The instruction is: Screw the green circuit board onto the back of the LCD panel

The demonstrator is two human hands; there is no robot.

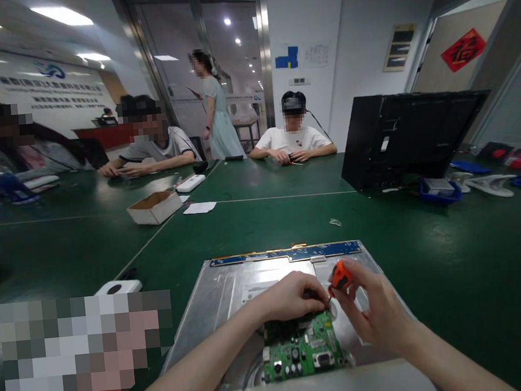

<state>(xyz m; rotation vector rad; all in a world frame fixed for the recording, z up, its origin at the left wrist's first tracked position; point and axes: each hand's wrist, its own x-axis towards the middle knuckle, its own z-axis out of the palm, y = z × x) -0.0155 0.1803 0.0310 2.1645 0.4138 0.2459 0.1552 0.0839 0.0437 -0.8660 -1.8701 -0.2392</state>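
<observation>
A green circuit board [303, 347] lies on a silver metal display panel [198, 322] in front of me. Along the panel's far edge runs a narrow blue circuit strip [257, 257]. My right hand [374, 304] grips an orange and black screwdriver [340, 275], its shaft slanting down toward the board's far right corner. My left hand [296, 296] is closed at that same corner, fingertips close to the screwdriver tip. Whatever its fingers pinch is hidden. A grey cable [249, 376] curves beside the board's left side.
A black monitor casing [410, 137] stands at the right, with a blue tray [440, 191] beside it. An open cardboard box [154, 208] and white paper [200, 207] lie ahead left. A white device [120, 287] sits nearer. Several people are around the green table [290, 217].
</observation>
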